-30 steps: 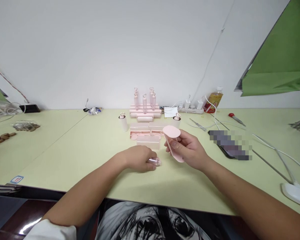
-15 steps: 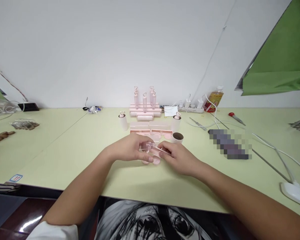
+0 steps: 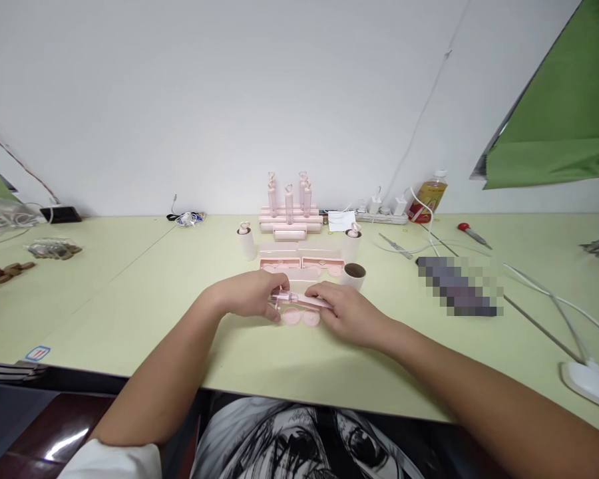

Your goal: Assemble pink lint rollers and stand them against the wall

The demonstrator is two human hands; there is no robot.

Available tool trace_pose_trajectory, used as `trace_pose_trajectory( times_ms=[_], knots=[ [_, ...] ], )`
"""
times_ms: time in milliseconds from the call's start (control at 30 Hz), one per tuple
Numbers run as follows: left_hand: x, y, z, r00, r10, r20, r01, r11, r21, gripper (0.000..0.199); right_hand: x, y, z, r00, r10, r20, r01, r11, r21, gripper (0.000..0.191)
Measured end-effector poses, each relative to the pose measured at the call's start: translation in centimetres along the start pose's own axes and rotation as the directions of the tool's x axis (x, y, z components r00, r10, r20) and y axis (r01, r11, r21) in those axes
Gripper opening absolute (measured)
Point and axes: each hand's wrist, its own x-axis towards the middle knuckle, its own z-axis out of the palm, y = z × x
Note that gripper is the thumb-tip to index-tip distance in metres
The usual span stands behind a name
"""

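Observation:
My left hand [image 3: 254, 295] has its thumb and fingers round a small clear pink tube [image 3: 283, 297] with a keyring-like end. My right hand [image 3: 347, 313] grips a slim pale pink piece [image 3: 313, 301], whose left end meets or nearly meets the tube. Below them two round pink discs [image 3: 292, 317] lie side by side on the table. Just behind the hands sit two open pink boxes [image 3: 279, 263] with clear lids. An open white cylinder [image 3: 353, 276] stands behind my right hand.
Pink boxes [image 3: 290, 235] with upright pink tubes [image 3: 289, 205] stand by the wall. Capped cylinders [image 3: 247, 245] flank the open boxes. At the right are a drink bottle [image 3: 430, 196], cables, a screwdriver [image 3: 474, 235], a craft knife [image 3: 395, 246] and a blurred dark object [image 3: 456, 287].
My left hand has shifted slightly left and drawn in its fingers, showing more of the tube. My right hand has moved a little left with the pink piece.

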Motion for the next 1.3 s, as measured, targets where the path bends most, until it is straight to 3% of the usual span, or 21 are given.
trace_pose_trajectory(
  times_ms=[133,333,700,867,1067,1200,1300],
  knots=[
    [0.3,0.0,0.7,0.997,-0.072,0.030,0.070,0.995,0.066,0.046,0.4,0.4,0.9,1.000,0.015,-0.023,-0.018,0.990,-0.139,0.031],
    [0.5,0.0,1.3,0.997,-0.078,0.014,0.075,0.986,0.151,0.038,0.6,0.0,1.3,0.999,0.044,-0.022,-0.048,0.955,-0.294,0.024],
    [0.7,-0.3,1.3,0.990,-0.138,-0.015,0.139,0.983,0.119,0.039,1.0,-0.6,1.1,0.991,0.129,0.034,-0.102,0.896,-0.433,0.016],
    [0.6,-0.3,1.1,0.992,-0.092,-0.085,0.104,0.985,0.139,0.033,0.6,-0.6,1.2,0.996,0.086,-0.021,-0.088,0.929,-0.360,0.016],
    [0.4,1.3,1.0,0.966,0.090,-0.242,-0.076,0.995,0.068,0.019,0.2,-0.9,0.9,0.957,-0.050,-0.287,0.015,0.992,-0.123,0.030],
    [0.7,2.4,1.5,0.944,0.145,-0.297,-0.136,0.989,0.053,0.014,0.2,-1.0,0.6,0.970,-0.037,-0.239,0.047,0.998,0.037,0.021],
    [1.0,2.7,1.9,0.936,0.149,-0.320,-0.134,0.989,0.069,0.011,0.2,-0.9,0.6,0.965,-0.065,-0.253,0.089,0.992,0.084,0.031]
  ],
)
